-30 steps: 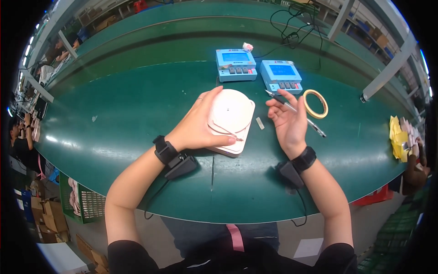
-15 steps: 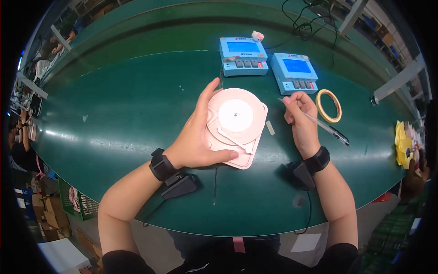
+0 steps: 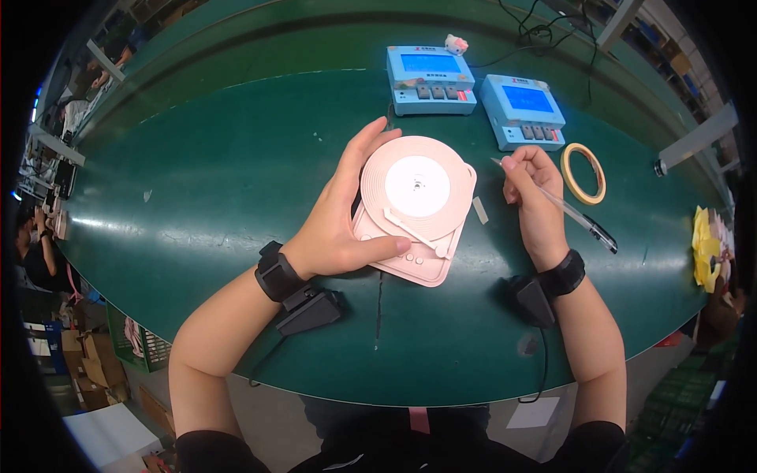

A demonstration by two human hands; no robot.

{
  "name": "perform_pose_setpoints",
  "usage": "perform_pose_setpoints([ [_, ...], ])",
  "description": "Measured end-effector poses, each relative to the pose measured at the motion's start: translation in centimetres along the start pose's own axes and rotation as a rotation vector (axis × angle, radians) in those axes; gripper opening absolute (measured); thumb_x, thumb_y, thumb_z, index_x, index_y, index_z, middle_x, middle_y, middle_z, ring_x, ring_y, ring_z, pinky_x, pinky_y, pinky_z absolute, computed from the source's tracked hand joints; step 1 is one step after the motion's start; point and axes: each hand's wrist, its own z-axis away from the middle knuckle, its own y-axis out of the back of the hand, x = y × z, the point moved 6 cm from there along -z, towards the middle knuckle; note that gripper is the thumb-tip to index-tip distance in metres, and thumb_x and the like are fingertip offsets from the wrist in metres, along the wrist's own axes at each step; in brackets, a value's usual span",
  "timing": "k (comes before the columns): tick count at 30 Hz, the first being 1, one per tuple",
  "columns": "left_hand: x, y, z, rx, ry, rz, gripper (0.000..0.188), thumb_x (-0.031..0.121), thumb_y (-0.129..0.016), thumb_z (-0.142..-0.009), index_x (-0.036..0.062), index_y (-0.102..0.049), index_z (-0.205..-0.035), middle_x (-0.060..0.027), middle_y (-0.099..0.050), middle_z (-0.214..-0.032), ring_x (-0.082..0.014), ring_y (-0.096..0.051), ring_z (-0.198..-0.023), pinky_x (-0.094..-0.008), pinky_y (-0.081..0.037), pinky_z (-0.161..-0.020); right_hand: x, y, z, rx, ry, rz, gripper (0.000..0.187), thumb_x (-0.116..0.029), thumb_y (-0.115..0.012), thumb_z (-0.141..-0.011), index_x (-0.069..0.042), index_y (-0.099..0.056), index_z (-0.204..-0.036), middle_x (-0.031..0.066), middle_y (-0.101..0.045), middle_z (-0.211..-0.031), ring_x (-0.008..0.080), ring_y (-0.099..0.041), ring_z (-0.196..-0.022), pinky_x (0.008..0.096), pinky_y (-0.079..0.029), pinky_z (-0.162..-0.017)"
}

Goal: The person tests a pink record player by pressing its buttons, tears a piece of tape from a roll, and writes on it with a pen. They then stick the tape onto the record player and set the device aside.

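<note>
My left hand [image 3: 327, 240] is wrapped round the left side of a pink toy record player [image 3: 371, 189]. Its thumb lies across the lower front, beside a row of small round buttons [image 3: 414, 258]; the fingers reach round the far left edge. A round ridged disc with a white centre [image 3: 418, 185] tops the player, and a pale tonearm [image 3: 414, 230] slants across it. To the right, my right hand [image 3: 540, 217] grips a clear pen [image 3: 579, 217] near its pointed end, its black end toward the lower right. A small beige strip [image 3: 480, 210] lies between player and right hand.
Two blue boxes with screens, the left one [image 3: 432, 81] topped by a small plush figure [image 3: 456, 44], and the right one [image 3: 524, 114], stand beyond my hands. A tape roll [image 3: 583, 173] lies on the green table [image 3: 236, 173]. Black devices [image 3: 311, 311] hang at both wrists.
My left thumb has moved up the player's front, so the small buttons now show. The view has shifted slightly, and the pen stays in my right hand.
</note>
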Motion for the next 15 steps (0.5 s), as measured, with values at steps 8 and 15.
perform_pose_setpoints([
  [8, 0.24, -0.38, 0.09, 0.011, 0.027, -0.092, 0.112, 0.023, -0.079, -0.059, 0.0027, -0.009, -0.143, -0.0244, -0.033, -0.138, -0.0329, -0.037, -0.128, -0.0392, -0.029, -0.106, -0.03, 0.01, 0.21, -0.038, 0.018, 0.137, 0.02, -0.016, -0.059, -0.088, -0.01, -0.047, -0.075, -0.0047, -0.045, -0.058, 0.0024, -0.037, -0.049, 0.0177, -0.026, -0.046],
  [15, 0.5, -0.62, 0.08, -0.027, 0.045, -0.12, 0.113, 0.02, -0.08, -0.057, 0.0032, -0.009, -0.144, -0.022, -0.033, -0.137, -0.031, -0.037, -0.128, -0.0381, -0.027, -0.107, 0.18, 0.12, 0.25, -0.037, 0.014, 0.121, 0.033, -0.018, -0.06, -0.089, -0.01, -0.043, -0.062, -0.004, -0.044, -0.054, 0.0022, -0.036, -0.043, 0.0184, -0.025, -0.042],
])
